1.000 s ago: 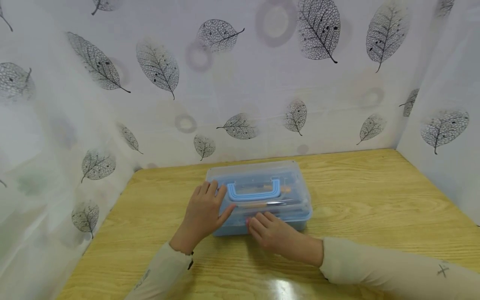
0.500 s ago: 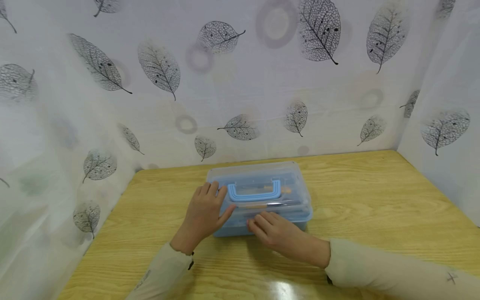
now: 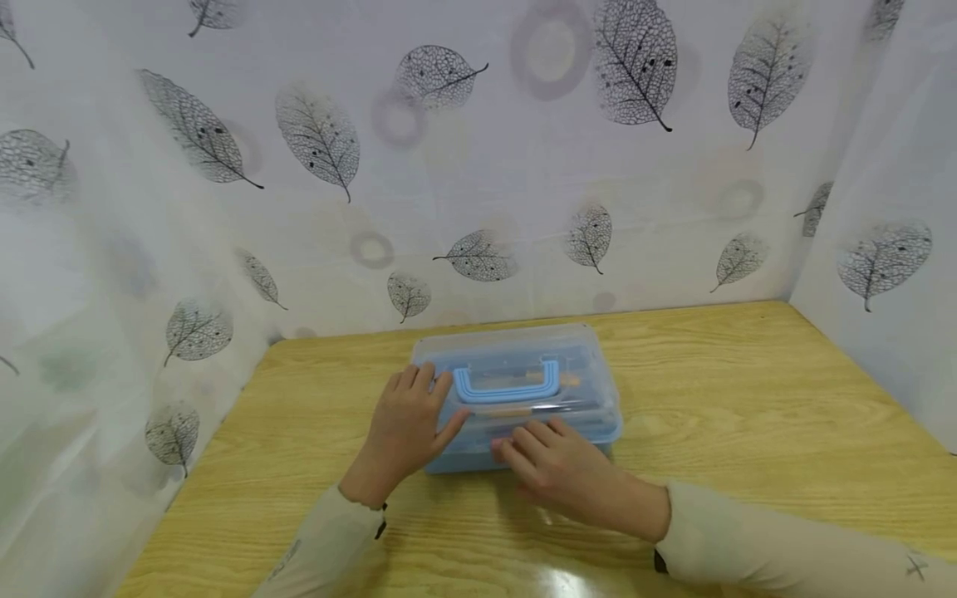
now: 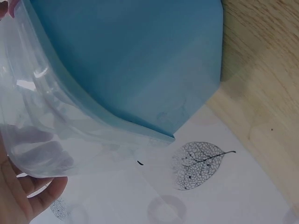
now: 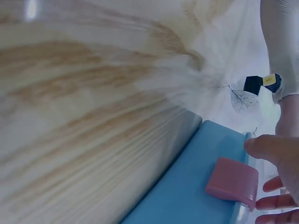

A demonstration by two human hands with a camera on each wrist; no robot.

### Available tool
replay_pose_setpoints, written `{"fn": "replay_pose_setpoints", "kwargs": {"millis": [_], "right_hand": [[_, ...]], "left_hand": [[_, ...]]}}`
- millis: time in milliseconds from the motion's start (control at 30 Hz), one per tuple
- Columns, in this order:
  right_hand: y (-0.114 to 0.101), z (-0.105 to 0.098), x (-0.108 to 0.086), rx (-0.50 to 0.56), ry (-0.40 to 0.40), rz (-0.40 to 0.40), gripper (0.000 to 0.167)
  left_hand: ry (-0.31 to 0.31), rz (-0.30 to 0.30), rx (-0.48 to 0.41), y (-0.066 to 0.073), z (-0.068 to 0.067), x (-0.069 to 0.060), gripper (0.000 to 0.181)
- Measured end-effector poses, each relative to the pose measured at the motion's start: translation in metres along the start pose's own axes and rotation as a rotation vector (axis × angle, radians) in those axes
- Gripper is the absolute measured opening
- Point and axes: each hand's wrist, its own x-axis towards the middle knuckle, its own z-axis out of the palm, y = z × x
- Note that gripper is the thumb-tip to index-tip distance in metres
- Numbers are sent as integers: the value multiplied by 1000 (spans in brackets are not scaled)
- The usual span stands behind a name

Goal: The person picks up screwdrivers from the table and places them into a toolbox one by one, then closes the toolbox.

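Observation:
A pale blue plastic box (image 3: 467, 459) with a clear lid (image 3: 508, 339) stands on the wooden table, lid lowered. Its blue carry handle (image 3: 507, 392) lies flat, and slender items (image 3: 516, 410) show dimly through the lid. My left hand (image 3: 404, 415) rests on the lid's left side with fingers spread; in the left wrist view its fingers (image 4: 44, 193) reach round the lid's edge. At the front rim, my right hand (image 3: 557, 473) touches the lid with bent fingers. A pink latch (image 5: 232, 181) lies against the box front between its thumb and fingers in the right wrist view.
The wood-grain table (image 3: 748, 399) extends on both sides of the box. White sheeting with leaf prints (image 3: 508, 166) hangs behind and at both sides. A black device with a yellow label (image 5: 261, 84) is strapped at the left wrist.
My right hand and forearm have shifted slightly to the right along the front rim. The left hand and the box have stayed in place.

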Motion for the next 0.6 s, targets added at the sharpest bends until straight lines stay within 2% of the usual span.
{"fn": "replay_pose_setpoints", "kwargs": {"millis": [67, 133, 267, 433, 600], "right_hand": [[2, -2, 0, 9, 8, 14, 55], [5, -6, 0, 30, 15, 28, 58], [16, -18, 3, 69, 10, 77, 64], [37, -40, 9, 87, -10, 157, 65], [66, -55, 14, 127, -36, 270, 70]], "left_hand": [[-2, -8, 5, 0, 0, 0, 64], [-15, -20, 9, 0, -2, 1, 56], [-73, -59, -14, -1, -8, 2, 48], [-181, -116, -95, -6, -16, 5, 58], [-292, -195, -174, -18, -23, 15, 74]]}}
